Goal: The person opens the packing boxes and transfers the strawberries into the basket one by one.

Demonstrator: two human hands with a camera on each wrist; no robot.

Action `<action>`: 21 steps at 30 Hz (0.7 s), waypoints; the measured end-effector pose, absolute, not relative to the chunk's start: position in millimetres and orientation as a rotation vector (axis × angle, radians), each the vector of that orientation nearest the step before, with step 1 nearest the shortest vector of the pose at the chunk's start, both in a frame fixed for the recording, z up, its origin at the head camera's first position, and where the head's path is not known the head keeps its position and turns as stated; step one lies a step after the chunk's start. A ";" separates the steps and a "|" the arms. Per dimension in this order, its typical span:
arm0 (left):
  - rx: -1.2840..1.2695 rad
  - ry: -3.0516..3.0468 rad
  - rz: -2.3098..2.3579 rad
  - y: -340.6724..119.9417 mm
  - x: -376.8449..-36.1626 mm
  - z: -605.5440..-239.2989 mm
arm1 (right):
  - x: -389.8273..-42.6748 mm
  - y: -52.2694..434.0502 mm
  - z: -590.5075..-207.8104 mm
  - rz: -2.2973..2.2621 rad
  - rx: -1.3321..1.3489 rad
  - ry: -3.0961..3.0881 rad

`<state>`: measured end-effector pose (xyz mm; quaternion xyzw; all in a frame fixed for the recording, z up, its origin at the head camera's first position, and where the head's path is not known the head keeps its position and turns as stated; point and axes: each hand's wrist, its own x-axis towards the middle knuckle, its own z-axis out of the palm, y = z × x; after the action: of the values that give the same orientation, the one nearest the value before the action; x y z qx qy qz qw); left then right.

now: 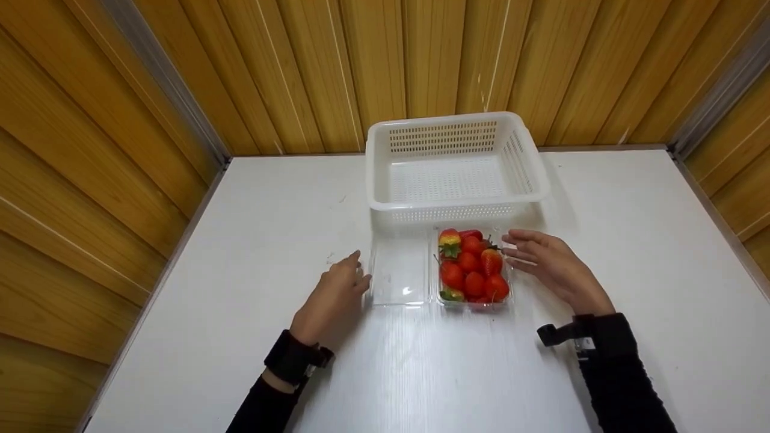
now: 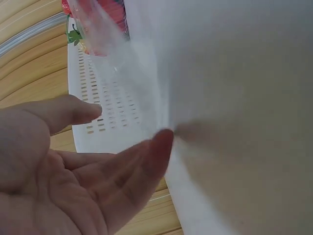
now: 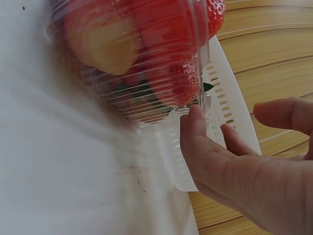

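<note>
Both the left hand [image 1: 334,294] and right hand [image 1: 556,267] flank a clear box [image 1: 472,306] of strawberries [image 1: 469,262] before a white basket [image 1: 460,205] in the head view, while the left wrist view shows thumb and fingers [image 2: 160,149] wide apart, and the right wrist view likewise, fingertips [image 3: 193,120] beside the box.

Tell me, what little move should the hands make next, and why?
The left hand should probably tip the clear lid up toward the red fruit, because the lid lies flat and open beside the fruit, with that hand near its outer edge.
</note>
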<state>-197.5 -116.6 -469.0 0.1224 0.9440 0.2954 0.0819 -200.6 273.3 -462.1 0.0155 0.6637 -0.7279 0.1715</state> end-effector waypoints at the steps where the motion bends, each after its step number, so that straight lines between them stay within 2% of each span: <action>1: 0.343 2.828 0.880 -114.7 -199.2 -466.5 | -200.4 274.0 -461.7 -2.067 0.050 1.884; 7: 0.307 2.918 0.958 -100.0 -224.1 -449.7 | -198.2 280.6 -462.0 -2.095 0.049 1.877; 16: 0.029 2.615 1.722 -80.0 -285.2 -451.1 | -191.6 276.8 -458.2 -2.012 -0.053 1.992; 21: -0.064 2.442 2.012 -75.1 -304.4 -454.2 | -184.2 273.8 -447.8 -1.865 -0.164 2.208</action>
<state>-304.4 -75.1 -454.2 -0.0202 0.7716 0.6357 -0.0114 -184.2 273.8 -447.8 -0.0561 0.7570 -0.6394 0.1228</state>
